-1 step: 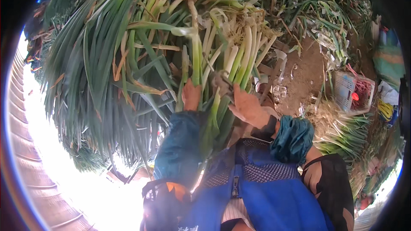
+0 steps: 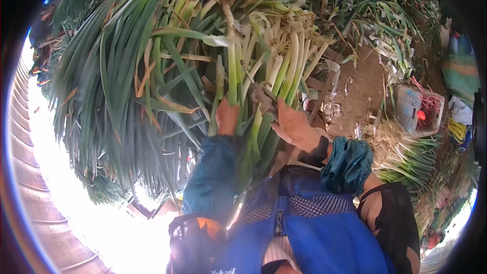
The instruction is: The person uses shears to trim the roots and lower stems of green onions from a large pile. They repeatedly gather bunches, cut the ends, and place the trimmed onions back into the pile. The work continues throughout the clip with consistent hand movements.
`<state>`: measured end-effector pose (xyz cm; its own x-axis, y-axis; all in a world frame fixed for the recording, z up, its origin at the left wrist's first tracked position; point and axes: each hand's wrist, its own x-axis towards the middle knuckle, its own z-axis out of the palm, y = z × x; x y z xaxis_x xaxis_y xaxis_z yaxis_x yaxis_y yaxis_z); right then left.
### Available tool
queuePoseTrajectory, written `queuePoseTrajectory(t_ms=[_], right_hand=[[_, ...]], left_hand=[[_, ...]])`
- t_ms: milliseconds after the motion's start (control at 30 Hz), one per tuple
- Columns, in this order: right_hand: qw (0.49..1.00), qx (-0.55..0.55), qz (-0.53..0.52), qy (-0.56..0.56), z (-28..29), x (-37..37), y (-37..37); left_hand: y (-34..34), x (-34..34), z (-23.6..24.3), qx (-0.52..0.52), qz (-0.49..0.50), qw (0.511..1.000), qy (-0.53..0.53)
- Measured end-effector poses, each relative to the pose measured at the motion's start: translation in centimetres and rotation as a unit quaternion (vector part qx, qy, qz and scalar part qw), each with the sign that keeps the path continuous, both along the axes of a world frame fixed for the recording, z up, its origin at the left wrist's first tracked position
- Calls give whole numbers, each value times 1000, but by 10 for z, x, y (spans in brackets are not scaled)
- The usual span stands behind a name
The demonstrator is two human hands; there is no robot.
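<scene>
The left hand [image 2: 227, 116] is closing round a long green stalk [image 2: 232, 76]; the right hand [image 2: 296, 124] is gripping a greyish tool [image 2: 266, 98] (its kind is staying unclear). Hardly anything is shifting, so the work is apparently standing where it was. Beyond, pale-stemmed stalks [image 2: 291, 66] are lying bunched.

Your left hand [image 2: 228, 117], centre of frame, closed around pale green stalk [image 2: 232, 73]. Your right hand [image 2: 297, 129], just right of centre, holds grey-brown tool [image 2: 265, 97], exact kind unclear. Big heap of long green onions [image 2: 114, 89] fills left and upper left. Leafy scraps [image 2: 375, 10] upper right, brown soil [image 2: 362, 89] below them. White crate [image 2: 407, 107] near right edge. Your blue vest [image 2: 324, 238] bottom centre.
</scene>
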<state>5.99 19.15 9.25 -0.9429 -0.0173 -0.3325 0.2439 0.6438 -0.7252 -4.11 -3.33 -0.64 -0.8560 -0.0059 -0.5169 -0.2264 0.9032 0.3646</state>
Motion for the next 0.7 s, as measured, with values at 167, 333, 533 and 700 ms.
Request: queuePoseTrajectory(t_ms=[167, 333, 533, 700], right_hand=[[997, -39, 41, -46, 1, -4, -4], [998, -9, 10, -65, -7, -30, -3], [992, -32, 67, -105, -4, -20, -6], [996, -34, 68, -50, -14, -26, -17]], left_hand=[[-16, 29, 38, 58, 13, 998, -30], [-25, 62, 53, 17, 66, 994, -87], [-43, 96, 47, 151, 147, 969, -127], [-48, 106, 56, 125, 130, 968, -172]])
